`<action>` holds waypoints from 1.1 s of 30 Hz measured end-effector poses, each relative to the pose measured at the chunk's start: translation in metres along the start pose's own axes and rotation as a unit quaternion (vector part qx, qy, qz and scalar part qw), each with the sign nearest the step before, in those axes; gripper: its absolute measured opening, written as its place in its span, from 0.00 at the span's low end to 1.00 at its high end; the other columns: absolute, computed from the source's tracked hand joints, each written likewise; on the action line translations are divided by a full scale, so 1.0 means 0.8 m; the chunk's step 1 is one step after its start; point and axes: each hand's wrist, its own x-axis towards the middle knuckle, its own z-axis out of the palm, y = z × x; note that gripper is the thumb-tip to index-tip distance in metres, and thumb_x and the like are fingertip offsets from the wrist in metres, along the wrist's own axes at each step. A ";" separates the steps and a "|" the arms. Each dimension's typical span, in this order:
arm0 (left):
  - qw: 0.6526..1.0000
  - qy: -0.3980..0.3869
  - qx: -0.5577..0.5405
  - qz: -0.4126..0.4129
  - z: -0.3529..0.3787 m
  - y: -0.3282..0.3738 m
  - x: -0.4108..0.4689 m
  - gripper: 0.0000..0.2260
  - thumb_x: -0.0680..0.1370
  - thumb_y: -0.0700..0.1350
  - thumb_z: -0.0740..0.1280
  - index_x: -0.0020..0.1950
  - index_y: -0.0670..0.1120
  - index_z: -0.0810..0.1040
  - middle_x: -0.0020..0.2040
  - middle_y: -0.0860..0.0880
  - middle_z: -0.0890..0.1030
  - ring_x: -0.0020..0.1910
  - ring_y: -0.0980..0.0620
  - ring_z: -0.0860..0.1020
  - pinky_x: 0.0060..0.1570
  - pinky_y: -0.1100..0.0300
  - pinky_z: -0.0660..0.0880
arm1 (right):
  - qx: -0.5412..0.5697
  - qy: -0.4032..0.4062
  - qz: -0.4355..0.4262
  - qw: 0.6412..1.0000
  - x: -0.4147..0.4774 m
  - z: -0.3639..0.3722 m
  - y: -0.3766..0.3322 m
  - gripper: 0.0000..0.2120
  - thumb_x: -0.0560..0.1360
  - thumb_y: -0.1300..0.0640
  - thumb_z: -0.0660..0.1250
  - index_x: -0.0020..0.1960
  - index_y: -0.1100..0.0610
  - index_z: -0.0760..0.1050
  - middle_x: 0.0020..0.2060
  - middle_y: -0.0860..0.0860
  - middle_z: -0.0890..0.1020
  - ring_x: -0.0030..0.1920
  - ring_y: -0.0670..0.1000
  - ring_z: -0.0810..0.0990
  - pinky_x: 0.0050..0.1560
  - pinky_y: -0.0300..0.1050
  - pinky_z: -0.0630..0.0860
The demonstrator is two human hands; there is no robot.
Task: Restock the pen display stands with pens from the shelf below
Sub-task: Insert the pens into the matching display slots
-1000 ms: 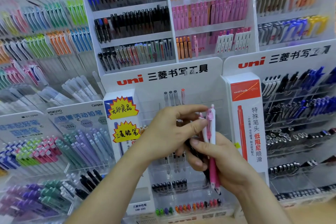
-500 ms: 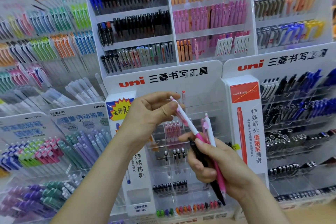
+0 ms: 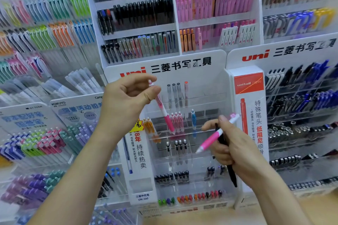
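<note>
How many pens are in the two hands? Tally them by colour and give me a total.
Pink pens: 2, the left-hand pink pen pinched by the left hand, and the right-hand pink pen held by the right hand.
Black pens: 1, the black pen, also in the right hand.
Total: 3

Left hand (image 3: 126, 104) pinches a pink pen (image 3: 162, 108) — right hand (image 3: 236, 151) grips two pens (image 3: 212, 138).
</note>
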 end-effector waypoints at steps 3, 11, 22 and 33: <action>0.999 -0.002 0.050 0.014 -0.004 -0.011 -0.011 0.10 0.67 0.47 0.75 0.47 0.54 0.83 0.43 0.51 0.85 0.44 0.53 0.83 0.48 0.61 0.79 | 0.000 -0.003 -0.023 1.000 -0.002 -0.005 -0.004 0.10 0.73 0.50 0.66 0.46 0.57 0.72 0.28 0.50 0.66 0.26 0.46 0.61 0.24 0.36 0.59; 1.000 0.017 0.009 0.021 -0.001 -0.021 -0.024 0.11 0.67 0.45 0.74 0.49 0.50 0.82 0.43 0.51 0.85 0.46 0.52 0.84 0.51 0.57 0.80 | -0.023 -0.010 -0.063 0.998 -0.003 -0.018 -0.002 0.09 0.68 0.56 0.75 0.44 0.57 0.77 0.29 0.50 0.69 0.30 0.48 0.62 0.25 0.36 0.60; 0.996 0.016 0.006 0.092 0.046 -0.016 0.001 0.14 0.73 0.38 0.73 0.57 0.48 0.80 0.47 0.51 0.84 0.48 0.55 0.83 0.53 0.60 0.79 | 0.038 0.030 -0.052 0.997 -0.012 -0.031 -0.016 0.11 0.69 0.59 0.70 0.30 0.56 0.70 0.28 0.53 0.64 0.26 0.47 0.61 0.21 0.35 0.58; 0.986 -0.037 0.097 0.128 0.058 -0.032 0.003 0.15 0.72 0.40 0.74 0.57 0.52 0.79 0.45 0.61 0.81 0.45 0.64 0.82 0.50 0.70 0.76 | -0.441 0.121 -0.148 0.877 0.068 0.021 -0.045 0.07 0.76 0.51 0.70 0.51 0.54 0.80 0.40 0.49 0.82 0.38 0.49 0.80 0.39 0.41 0.77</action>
